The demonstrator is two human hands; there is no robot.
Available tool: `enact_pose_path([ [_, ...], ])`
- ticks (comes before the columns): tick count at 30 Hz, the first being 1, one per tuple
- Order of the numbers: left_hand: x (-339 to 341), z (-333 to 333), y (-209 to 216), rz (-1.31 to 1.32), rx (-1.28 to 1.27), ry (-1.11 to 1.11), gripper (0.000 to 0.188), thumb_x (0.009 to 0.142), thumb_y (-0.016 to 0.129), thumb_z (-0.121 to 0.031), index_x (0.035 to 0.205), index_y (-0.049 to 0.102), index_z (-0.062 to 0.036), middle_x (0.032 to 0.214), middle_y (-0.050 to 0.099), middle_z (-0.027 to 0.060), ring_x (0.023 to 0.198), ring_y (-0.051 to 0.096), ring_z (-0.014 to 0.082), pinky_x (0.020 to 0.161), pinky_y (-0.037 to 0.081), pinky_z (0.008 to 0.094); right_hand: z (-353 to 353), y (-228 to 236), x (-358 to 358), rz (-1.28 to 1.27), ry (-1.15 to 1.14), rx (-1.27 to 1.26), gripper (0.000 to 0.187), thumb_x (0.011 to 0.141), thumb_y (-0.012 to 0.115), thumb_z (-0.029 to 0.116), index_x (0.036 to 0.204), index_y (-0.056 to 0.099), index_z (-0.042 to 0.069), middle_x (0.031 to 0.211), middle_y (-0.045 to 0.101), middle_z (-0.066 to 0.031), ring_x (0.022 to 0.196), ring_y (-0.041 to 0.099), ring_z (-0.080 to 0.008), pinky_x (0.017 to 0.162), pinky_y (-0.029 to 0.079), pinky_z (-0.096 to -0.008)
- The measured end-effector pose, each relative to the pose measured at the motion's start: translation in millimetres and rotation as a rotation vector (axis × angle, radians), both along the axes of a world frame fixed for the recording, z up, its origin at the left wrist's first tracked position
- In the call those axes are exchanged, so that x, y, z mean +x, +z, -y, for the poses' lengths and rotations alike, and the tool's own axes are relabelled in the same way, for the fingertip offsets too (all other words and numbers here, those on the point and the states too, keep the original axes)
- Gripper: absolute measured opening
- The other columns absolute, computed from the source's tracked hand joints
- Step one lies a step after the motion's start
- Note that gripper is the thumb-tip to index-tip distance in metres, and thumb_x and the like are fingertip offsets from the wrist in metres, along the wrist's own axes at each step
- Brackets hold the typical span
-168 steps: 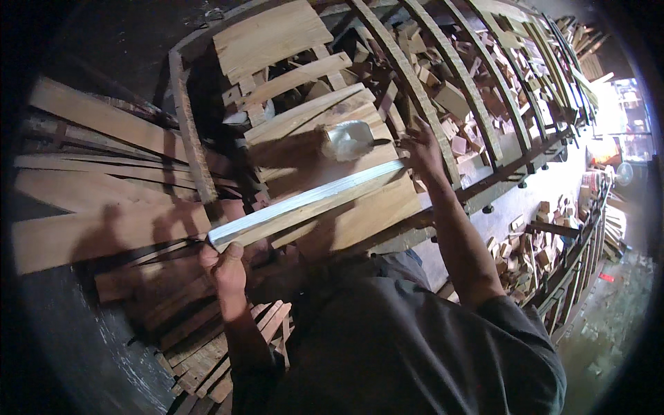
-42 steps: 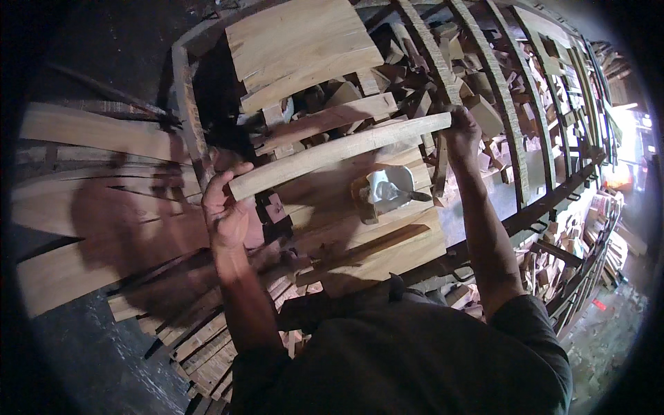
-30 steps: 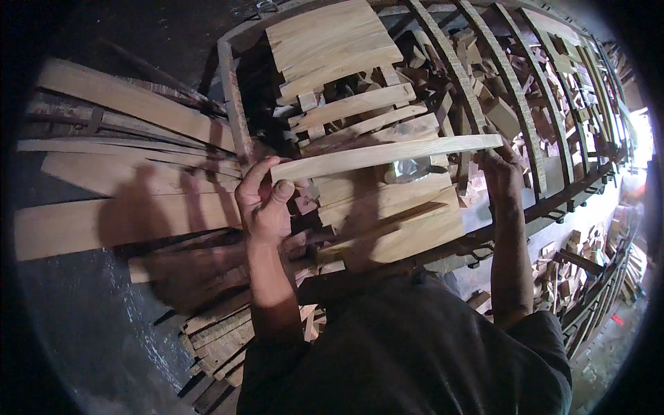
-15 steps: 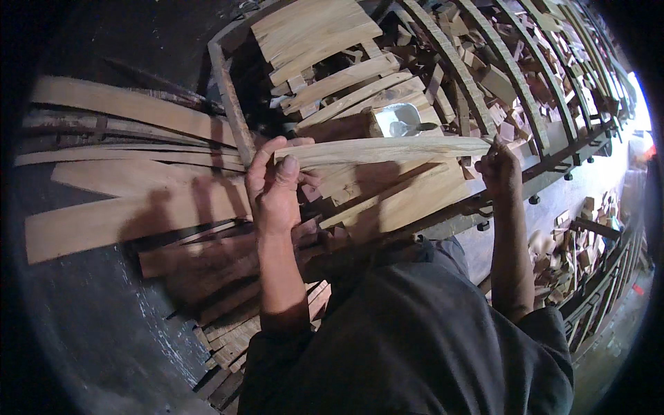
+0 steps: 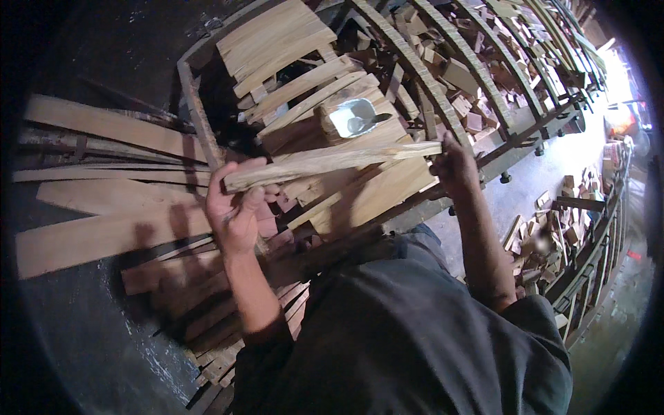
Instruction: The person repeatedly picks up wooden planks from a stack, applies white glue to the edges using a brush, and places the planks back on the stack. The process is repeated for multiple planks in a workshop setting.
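Note:
A long, narrow wooden strip [image 5: 332, 160] with a rough, streaked face is held up in both hands, one at each end. My left hand [image 5: 235, 207] is around its left end, thumb below and fingers behind. At the far right end, my right hand [image 5: 456, 166] pinches the tip; some of its fingers are hidden. Just beyond the strip stands a white cut-open container [image 5: 354, 116] with a spoon-like tool or brush in it. Under the strip lie pale wooden boards [image 5: 373, 197].
Several long planks [image 5: 114, 235] stick out to the left. A wide board [image 5: 275, 40] lies at the back. Curved slats [image 5: 415, 66] of a metal-edged rack cross over heaps of wood offcuts [image 5: 456, 76]. More offcuts [image 5: 553, 228] are piled at the right, beside a second rack.
The strip has been turned about its length and now shows a rougher, narrower face. Its left end sits slightly lower. The whole view has shifted, moving the surroundings leftward.

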State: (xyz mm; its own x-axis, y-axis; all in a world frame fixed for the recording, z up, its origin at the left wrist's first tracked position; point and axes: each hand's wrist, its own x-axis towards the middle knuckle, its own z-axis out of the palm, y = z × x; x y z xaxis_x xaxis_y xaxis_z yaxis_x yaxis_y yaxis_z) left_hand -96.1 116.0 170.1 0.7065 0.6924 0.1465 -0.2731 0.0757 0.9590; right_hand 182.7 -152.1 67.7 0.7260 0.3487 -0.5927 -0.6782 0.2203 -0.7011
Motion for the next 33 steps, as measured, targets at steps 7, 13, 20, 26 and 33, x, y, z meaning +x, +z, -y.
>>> enact_pose_path([
  [7,-15,9,-20,-0.068,0.078,0.208,0.032,0.087,0.073,-0.018,0.106,0.057,0.0028,0.095,0.066,0.0114,0.076,0.065,0.0191,0.066,0.056,0.0308,11,-54,8,0.159,0.360,-0.408,0.034,0.092,0.065,0.037,0.090,0.064,0.003,0.070,0.060,-0.0069,0.054,0.054,-0.0155,0.051,0.044,-0.0295],
  [13,-36,17,-40,-0.213,0.129,0.325,0.032,0.089,0.070,-0.021,0.107,0.056,0.0028,0.092,0.066,0.0124,0.073,0.064,0.0205,0.067,0.055,0.0323,-6,-89,35,0.624,0.558,-0.579,0.043,0.082,0.070,0.017,0.121,0.061,-0.002,0.098,0.069,-0.0131,0.082,0.065,-0.0194,0.075,0.052,-0.0318],
  [20,-49,30,-48,-0.402,0.202,0.254,0.031,0.086,0.075,-0.011,0.108,0.058,0.0031,0.102,0.066,0.0094,0.089,0.063,0.0157,0.081,0.053,0.0294,-74,-92,46,1.036,0.662,-0.623,0.046,0.076,0.074,0.013,0.120,0.064,0.008,0.109,0.067,-0.0179,0.095,0.067,-0.0282,0.083,0.053,-0.0377],
  [26,-23,77,-13,-0.631,0.406,0.343,0.037,0.085,0.077,-0.018,0.113,0.061,0.0011,0.108,0.068,0.0139,0.097,0.066,0.0177,0.078,0.056,0.0346,-109,-96,49,1.143,0.792,-0.570,0.033,0.078,0.067,0.006,0.110,0.070,0.010,0.103,0.070,-0.0163,0.094,0.068,-0.0312,0.083,0.054,-0.0368],
  [33,39,106,16,-0.457,0.959,0.212,0.050,0.072,0.087,-0.027,0.105,0.060,-0.0004,0.085,0.067,0.0148,0.071,0.068,0.0295,0.061,0.056,0.0350,-124,-93,37,1.218,0.938,-0.640,0.030,0.084,0.069,0.016,0.113,0.070,0.007,0.102,0.070,-0.0198,0.092,0.070,-0.0303,0.082,0.054,-0.0382],
])
